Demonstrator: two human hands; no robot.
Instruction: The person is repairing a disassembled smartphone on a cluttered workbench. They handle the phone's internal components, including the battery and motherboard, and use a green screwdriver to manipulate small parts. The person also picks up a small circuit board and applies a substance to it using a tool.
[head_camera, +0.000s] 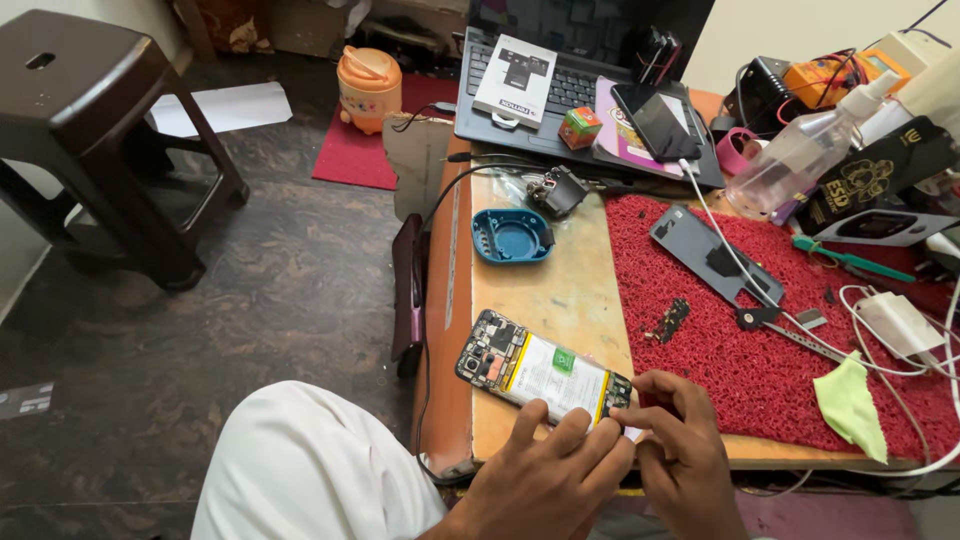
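Observation:
An opened smartphone (530, 368) with its back cover off lies on the wooden table (560, 290), its white battery and circuit board showing. My left hand (545, 465) rests its fingertips on the phone's near end. My right hand (680, 440) touches the phone's bottom right corner, fingers pinched at its edge. Whether something small sits between those fingers cannot be told.
A red mat (760, 360) carries a grey phone back panel (710, 255), tweezers, a white charger (900, 322) and a green cloth (850, 405). Behind them are a blue round tray (512, 236), a laptop (570, 90) and a spray bottle (800, 150). A brown stool (90, 110) stands on the floor to the left.

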